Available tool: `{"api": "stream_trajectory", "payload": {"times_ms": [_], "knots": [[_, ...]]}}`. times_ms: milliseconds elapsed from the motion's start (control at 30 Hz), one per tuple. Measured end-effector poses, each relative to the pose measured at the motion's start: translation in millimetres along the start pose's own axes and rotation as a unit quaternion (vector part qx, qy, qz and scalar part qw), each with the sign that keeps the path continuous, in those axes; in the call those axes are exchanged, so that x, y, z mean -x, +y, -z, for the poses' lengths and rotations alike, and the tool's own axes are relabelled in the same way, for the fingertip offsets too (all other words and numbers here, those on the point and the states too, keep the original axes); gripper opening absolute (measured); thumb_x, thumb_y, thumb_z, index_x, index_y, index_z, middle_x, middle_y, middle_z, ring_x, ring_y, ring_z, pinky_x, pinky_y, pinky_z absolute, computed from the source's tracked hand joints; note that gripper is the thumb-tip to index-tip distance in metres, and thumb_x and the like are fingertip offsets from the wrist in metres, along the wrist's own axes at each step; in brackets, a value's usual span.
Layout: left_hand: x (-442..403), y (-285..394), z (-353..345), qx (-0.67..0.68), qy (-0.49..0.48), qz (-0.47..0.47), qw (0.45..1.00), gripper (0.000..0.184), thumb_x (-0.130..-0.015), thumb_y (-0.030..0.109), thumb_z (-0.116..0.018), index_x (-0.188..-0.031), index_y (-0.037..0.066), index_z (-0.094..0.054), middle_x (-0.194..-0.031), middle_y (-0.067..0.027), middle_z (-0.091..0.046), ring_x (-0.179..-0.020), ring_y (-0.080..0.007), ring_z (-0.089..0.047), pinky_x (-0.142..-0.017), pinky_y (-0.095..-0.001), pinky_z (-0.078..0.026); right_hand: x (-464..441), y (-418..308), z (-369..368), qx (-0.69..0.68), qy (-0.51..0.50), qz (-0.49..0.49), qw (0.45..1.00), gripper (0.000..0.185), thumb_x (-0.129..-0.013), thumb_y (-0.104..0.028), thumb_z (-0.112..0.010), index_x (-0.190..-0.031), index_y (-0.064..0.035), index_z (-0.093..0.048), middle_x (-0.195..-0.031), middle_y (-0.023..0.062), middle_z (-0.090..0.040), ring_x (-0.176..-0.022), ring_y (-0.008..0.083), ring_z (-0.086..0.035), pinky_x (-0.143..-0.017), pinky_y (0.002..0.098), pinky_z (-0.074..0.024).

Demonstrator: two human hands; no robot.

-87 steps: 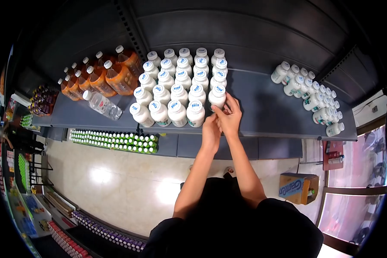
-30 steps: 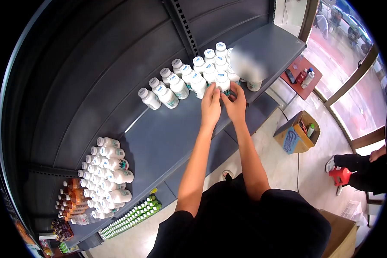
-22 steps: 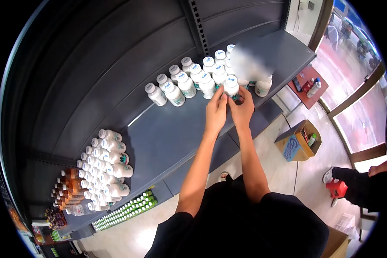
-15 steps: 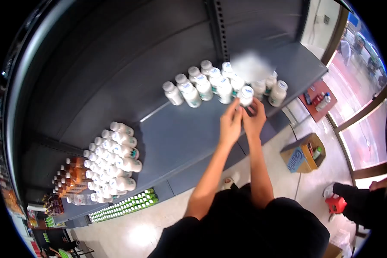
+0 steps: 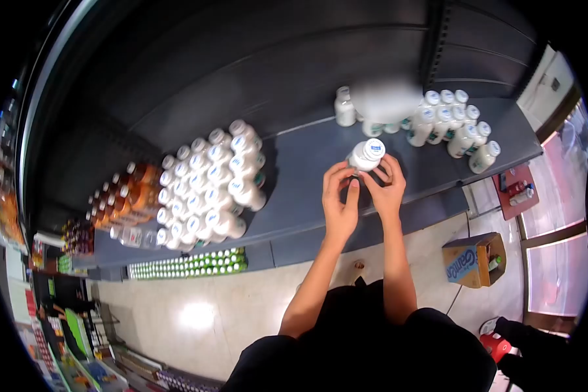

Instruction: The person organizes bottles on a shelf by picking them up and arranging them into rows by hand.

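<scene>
The step in hand looked to be handling one white bottle (image 5: 361,159) with both hands over the shelf (image 5: 300,189). The left hand (image 5: 340,201) and right hand (image 5: 387,188) pinched its lower part from either side, fingertips curled round it and thumbs towards the wearer; whether each thumb pressed on it could not be told. The bottle was in this shared grip near the shelf's front edge, its lid leaning to the right. Its base was hidden by the fingers, so whether it touched the shelf could not be seen.

The next move called, by judgement, for an even squeeze from both sides and for bringing the bottle upright before any weight came off the fingers.

To the left stood a tight block (image 5: 209,176) of like bottles, with orange bottles (image 5: 134,186) and a clear bottle (image 5: 134,236) beyond it. A looser group (image 5: 443,121) stood to the right; its rows, close together, could be knocked by a wide swing. Behind the hands, a blurred white patch (image 5: 387,99) hid part of the bottles there. A carton (image 5: 467,264) sat on the floor, out of the way.
</scene>
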State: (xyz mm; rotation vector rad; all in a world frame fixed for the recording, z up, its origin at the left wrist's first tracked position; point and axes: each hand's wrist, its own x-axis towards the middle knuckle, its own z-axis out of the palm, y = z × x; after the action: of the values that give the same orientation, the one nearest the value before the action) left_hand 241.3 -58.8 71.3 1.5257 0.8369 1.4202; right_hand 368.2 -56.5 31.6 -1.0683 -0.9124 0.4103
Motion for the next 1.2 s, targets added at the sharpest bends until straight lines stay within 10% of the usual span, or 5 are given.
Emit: {"api": "stream_trajectory", "payload": {"times_ms": [367,833,967,1200], "knots": [[54.1,20.4,139.5,-0.151,0.174,-0.043,0.972,0.037,-0.099,0.011,-0.063,-0.134,0.001,-0.055,-0.146,-0.0231,-0.045,-0.127,-0.0368,-0.054,-0.105,-0.0439,-0.045,86.8,-18.7,-138.5,-0.035,-0.198,-0.065,0.977,0.058,-0.073,0.005,-0.088,-0.126,0.0042,-0.065,-0.127,0.0121,-0.066,-0.119,0.0238,-0.067,-0.097,0.0380,-0.0613],[102.5,-5.6,232.7,-0.182,0.249,0.032,0.951,0.031,-0.095,0.005,-0.065,-0.124,0.000,-0.053,-0.127,-0.0142,-0.057,-0.116,-0.0281,-0.057,-0.096,-0.0389,-0.048,144.9,-14.5,-182.3,0.003,-0.243,-0.048,0.969,0.059,-0.074,0.002,-0.089,-0.128,0.0050,-0.065,-0.126,0.0112,-0.066,-0.116,0.0226,-0.067,-0.095,0.0363,-0.0598],[100.2,-11.5,238.7,-0.114,0.274,0.075,0.952,0.058,-0.096,0.005,-0.065,-0.147,-0.003,-0.040,-0.141,-0.0217,-0.043,-0.111,-0.0297,-0.059,-0.098,-0.0406,-0.048,146.8,-14.4,-187.5,0.009,-0.241,-0.079,0.967,0.062,-0.075,-0.001,-0.090,-0.132,0.0041,-0.064,-0.129,0.0126,-0.066,-0.119,0.0236,-0.067,-0.099,0.0390,-0.0578],[101.3,-17.9,239.0,-0.155,0.235,0.060,0.958,0.071,-0.095,0.003,-0.065,-0.156,-0.004,-0.030,-0.150,-0.0236,-0.034,-0.112,-0.0291,-0.059,-0.098,-0.0399,-0.050,144.4,-16.4,-189.4,0.040,-0.258,-0.058,0.964,0.100,-0.071,-0.009,-0.094,-0.156,-0.0015,-0.041,-0.147,0.0175,-0.057,-0.133,0.0289,-0.058,-0.107,0.0445,-0.0528]]}}
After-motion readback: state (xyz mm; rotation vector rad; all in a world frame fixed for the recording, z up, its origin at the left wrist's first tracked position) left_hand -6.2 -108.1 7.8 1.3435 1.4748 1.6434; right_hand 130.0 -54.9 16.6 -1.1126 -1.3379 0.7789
